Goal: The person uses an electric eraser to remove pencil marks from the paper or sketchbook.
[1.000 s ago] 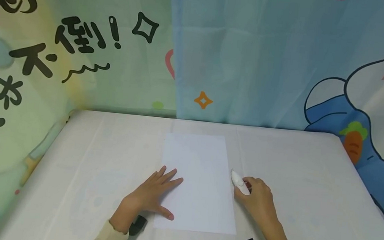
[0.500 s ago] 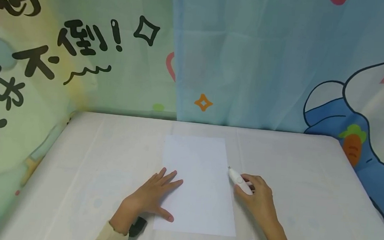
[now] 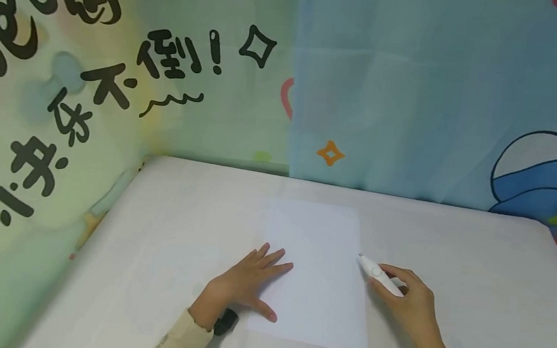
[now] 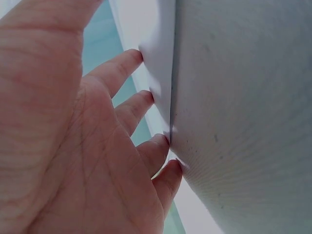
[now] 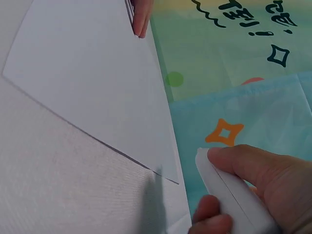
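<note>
A blank white sheet of paper lies on the white-covered table. My left hand rests on its left side with fingers spread and straight. In the left wrist view the fingertips touch down around the edge of the paper. My right hand holds a thick white pen-shaped tool with a small tip and a round button. That tip is at the paper's right edge; whether it touches, I cannot tell. In the right wrist view the thumb presses along the white tool, whose tip is not visible.
The table has a white cloth, with free room on both sides of the paper. Behind it hang a green printed curtain with black characters and a blue curtain. Dark straps or mounts sit at the wrists.
The head view has turned and tilted, so everything sits further right. My right hand has brought the tool's tip left to the paper's edge. The left hand stays put on the paper.
</note>
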`<state>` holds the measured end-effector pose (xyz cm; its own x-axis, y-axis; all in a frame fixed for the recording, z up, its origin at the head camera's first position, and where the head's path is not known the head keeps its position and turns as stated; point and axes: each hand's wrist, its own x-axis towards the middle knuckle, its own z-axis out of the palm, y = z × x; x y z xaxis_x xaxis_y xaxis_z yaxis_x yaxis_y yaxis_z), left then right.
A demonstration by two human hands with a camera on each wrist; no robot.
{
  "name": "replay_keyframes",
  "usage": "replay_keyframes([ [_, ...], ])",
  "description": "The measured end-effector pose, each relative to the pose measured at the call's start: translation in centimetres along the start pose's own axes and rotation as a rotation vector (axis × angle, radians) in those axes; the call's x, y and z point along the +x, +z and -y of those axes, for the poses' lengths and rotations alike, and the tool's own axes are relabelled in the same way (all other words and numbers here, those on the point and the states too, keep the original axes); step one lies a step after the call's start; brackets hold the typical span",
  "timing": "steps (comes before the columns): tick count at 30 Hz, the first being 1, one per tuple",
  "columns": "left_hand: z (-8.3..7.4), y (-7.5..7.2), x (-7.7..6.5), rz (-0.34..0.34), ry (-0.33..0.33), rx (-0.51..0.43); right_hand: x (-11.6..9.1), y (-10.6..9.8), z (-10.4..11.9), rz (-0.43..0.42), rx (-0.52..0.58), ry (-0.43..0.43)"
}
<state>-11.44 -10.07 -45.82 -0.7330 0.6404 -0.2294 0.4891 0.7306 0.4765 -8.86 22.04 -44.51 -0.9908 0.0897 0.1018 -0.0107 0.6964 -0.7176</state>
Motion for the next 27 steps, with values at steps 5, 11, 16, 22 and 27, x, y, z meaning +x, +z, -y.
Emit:
replay_keyframes([
  [5, -0.7, 0.2, 0.8, 0.014, -0.015, 0.019, -0.3, -0.8, -0.3, -0.069, 0.043, 0.065],
  [11, -0.6, 0.5, 0.1, 0.004, -0.024, 0.011, -0.4, -0.3, -0.1, -0.168, 0.135, 0.166],
  [16, -0.2, 0.6, -0.4, -0.018, -0.019, -0.008, -0.2, 0.5, 0.4, -0.291, 0.237, 0.074],
  [22, -0.5, 0.5, -0.4, -0.033, 0.008, -0.035, -0.2, -0.1, 0.6, -0.32, 0.313, 0.064],
  [27, -1.3, 0.3, 0.1, -0.03, 0.016, -0.032, 0.0, -0.9, 0.5, -0.343, 0.342, 0.056],
])
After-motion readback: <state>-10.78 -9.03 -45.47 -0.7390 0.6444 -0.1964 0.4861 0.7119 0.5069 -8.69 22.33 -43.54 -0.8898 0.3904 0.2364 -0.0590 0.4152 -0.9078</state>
